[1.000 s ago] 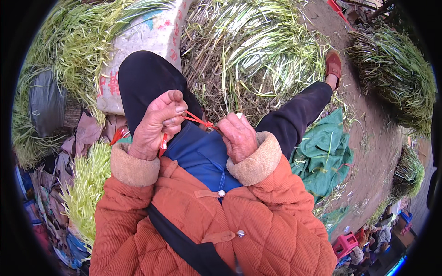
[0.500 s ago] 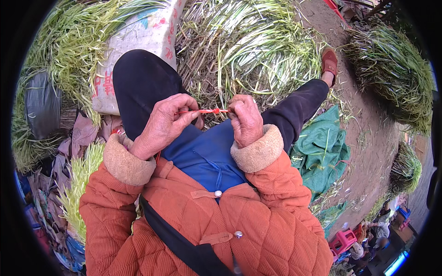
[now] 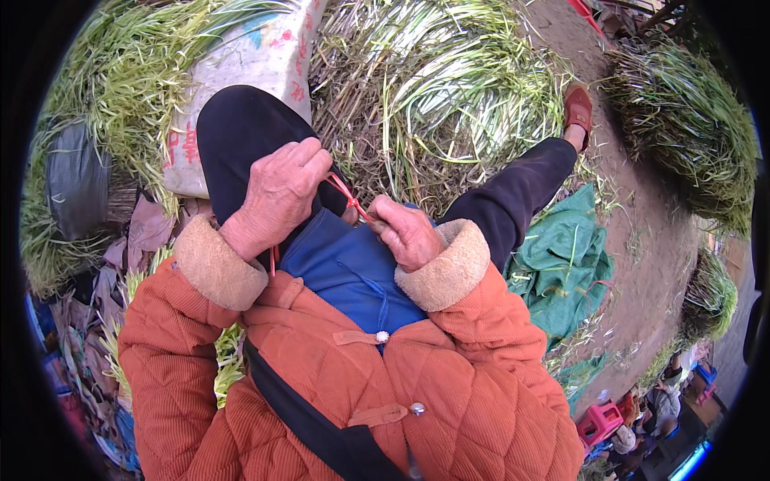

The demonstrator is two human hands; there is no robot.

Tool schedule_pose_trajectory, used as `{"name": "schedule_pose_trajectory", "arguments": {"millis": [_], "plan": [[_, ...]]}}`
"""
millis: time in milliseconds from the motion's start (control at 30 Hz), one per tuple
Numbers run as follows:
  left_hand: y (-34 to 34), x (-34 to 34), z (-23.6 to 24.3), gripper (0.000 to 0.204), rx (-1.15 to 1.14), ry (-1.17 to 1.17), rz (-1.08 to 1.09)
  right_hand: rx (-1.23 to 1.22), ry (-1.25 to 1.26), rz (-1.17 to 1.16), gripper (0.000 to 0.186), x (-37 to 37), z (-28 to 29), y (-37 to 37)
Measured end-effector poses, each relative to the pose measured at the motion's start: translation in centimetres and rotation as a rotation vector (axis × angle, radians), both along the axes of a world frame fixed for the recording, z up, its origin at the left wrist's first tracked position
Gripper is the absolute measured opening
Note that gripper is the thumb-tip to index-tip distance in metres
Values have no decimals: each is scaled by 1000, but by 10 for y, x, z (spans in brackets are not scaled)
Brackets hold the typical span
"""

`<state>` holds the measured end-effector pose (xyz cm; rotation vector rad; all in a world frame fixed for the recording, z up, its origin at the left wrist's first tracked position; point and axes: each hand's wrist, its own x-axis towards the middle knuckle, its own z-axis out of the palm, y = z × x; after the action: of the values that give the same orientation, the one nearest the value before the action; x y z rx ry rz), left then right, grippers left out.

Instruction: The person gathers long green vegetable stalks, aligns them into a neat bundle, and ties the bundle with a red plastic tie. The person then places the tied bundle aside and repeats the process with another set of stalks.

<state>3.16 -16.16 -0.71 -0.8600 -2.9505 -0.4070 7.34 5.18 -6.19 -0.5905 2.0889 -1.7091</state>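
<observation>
A red plastic tie string (image 3: 343, 189) with a knot in it stretches between my two hands, above my lap. My left hand (image 3: 281, 192) is closed on its upper end, near my bent knee in dark trousers. The lower end is pinched between the thumb and fingers of my right hand (image 3: 405, 231), over the blue apron (image 3: 345, 264). More red string hangs below my left wrist. Just beyond my hands lies a big heap of long green leafy stalks (image 3: 449, 96).
A white sack (image 3: 241, 72) with red marks stands at the left, beside more green stalks (image 3: 136, 88). A green cloth sack (image 3: 561, 260) lies right of my leg. Bundles of stalks (image 3: 682, 128) sit at the far right. A pink stool (image 3: 597, 423) and people are at the lower right.
My left hand has risen slightly and turned. My right hand has moved down and left, so the string now slants instead of running level. The knot sits nearer my right hand.
</observation>
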Motion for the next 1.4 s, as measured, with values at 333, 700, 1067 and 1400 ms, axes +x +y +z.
{"name": "schedule_pose_trajectory", "arguments": {"millis": [333, 700, 1067, 1400], "plan": [[-32, -23, 24, 15, 233, -336, 96, -325, -408, -179, 9, 6, -2, 22], [-49, -22, 25, 11, 447, -178, 263, 359, 444, -385, 20, -3, 7, 24], [-81, -23, 21, 15, 110, 200, -54, 489, 506, -390, 25, 17, 7, 26], [-55, -29, 42, 13, 154, -547, 132, 253, 355, -651, 10, 15, 1, 49]]}}
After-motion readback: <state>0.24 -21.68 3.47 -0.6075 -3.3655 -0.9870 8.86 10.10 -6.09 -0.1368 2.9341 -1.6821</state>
